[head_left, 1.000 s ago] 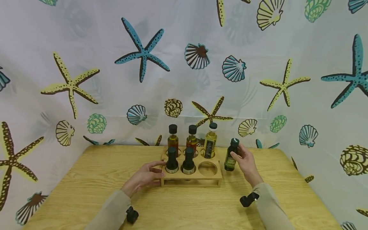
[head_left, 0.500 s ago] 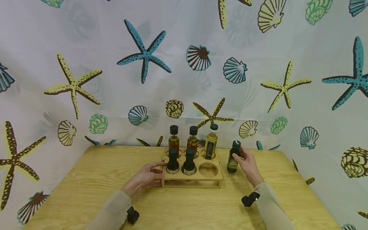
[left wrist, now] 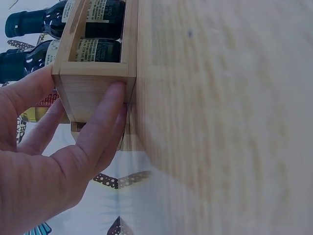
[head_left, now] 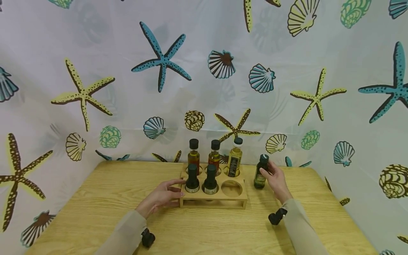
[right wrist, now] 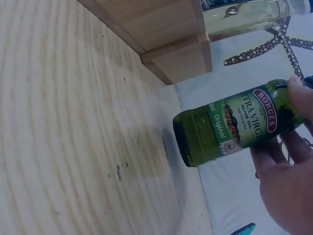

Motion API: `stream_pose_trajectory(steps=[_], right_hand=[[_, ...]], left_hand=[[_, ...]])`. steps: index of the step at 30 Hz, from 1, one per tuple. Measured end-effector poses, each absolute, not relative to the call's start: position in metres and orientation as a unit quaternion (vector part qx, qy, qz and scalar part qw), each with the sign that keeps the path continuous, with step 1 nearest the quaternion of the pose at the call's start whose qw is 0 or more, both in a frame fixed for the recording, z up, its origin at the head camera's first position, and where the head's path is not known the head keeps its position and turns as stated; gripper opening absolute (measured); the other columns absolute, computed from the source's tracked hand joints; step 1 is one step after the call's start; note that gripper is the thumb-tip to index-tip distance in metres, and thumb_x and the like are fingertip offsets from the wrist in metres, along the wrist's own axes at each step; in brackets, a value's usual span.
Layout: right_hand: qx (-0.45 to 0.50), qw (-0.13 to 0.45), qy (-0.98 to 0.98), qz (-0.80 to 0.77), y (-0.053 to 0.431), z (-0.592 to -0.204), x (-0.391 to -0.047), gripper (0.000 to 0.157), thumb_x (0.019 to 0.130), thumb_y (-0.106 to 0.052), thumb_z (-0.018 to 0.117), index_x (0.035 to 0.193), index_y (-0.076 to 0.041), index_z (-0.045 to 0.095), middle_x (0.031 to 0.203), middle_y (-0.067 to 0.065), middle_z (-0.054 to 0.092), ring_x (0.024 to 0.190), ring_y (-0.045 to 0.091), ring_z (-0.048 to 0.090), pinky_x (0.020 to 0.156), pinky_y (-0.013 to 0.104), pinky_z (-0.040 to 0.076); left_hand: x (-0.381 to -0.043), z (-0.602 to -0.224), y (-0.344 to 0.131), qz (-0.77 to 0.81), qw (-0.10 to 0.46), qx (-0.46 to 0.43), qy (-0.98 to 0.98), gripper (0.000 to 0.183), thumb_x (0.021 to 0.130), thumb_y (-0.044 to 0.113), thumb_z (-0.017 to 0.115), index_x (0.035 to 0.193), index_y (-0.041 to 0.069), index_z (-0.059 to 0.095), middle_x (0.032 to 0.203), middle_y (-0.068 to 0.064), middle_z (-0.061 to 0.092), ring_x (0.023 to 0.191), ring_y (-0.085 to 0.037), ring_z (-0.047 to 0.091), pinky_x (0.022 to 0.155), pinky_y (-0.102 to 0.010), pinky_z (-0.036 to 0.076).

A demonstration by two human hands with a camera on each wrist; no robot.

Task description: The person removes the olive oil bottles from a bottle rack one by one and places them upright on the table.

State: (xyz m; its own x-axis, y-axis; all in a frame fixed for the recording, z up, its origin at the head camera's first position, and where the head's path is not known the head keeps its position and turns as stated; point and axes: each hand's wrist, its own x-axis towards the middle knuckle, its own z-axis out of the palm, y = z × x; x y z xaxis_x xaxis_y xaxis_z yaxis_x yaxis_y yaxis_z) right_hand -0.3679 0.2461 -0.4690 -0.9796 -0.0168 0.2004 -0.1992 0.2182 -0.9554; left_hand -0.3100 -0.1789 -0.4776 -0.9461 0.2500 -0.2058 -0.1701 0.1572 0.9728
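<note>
My right hand [head_left: 276, 180] grips a green glass bottle of olive oil [right wrist: 234, 120] near its neck. The bottle leans slightly, its base close over the table to the right of a two-tier wooden bottle rack [head_left: 223, 197]. Against the rack's left end rest the fingers of my left hand [head_left: 159, 198], fairly straight, with fingertips on the end panel in the left wrist view. Two dark-capped bottles, one of them a dark bottle [head_left: 192, 179], stand in the front tier, beside a bare round hole at its right.
Three taller bottles fill the back tier: an amber oil bottle [head_left: 193, 157], a reddish oil bottle [head_left: 214, 157] and a pale yellow oil bottle [head_left: 234, 161]. The wooden table [head_left: 197, 230] ends at a curtain [head_left: 204, 95] printed with starfish and shells.
The olive oil bottle has shifted slightly to the right in the head view, along with my right hand. My left hand stays at the rack's end. The view has drifted a little.
</note>
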Motion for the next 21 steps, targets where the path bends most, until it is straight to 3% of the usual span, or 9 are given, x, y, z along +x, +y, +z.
stream_pose_trajectory(steps=[21], right_hand=[[0.089, 0.082, -0.782, 0.612, 0.242, -0.467, -0.394, 0.061, 0.101, -0.013, 0.055, 0.155, -0.006, 0.028, 0.152, 0.025, 0.037, 0.142, 0.039, 0.034, 0.116, 0.052, 0.030]], left_hand=[[-0.311, -0.478, -0.179, 0.648, 0.161, 0.021, 0.744, 0.052, 0.092, 0.009, 0.069, 0.141, 0.014, 0.054, 0.134, -0.025, 0.048, 0.103, -0.025, 0.064, 0.087, -0.049, 0.056]])
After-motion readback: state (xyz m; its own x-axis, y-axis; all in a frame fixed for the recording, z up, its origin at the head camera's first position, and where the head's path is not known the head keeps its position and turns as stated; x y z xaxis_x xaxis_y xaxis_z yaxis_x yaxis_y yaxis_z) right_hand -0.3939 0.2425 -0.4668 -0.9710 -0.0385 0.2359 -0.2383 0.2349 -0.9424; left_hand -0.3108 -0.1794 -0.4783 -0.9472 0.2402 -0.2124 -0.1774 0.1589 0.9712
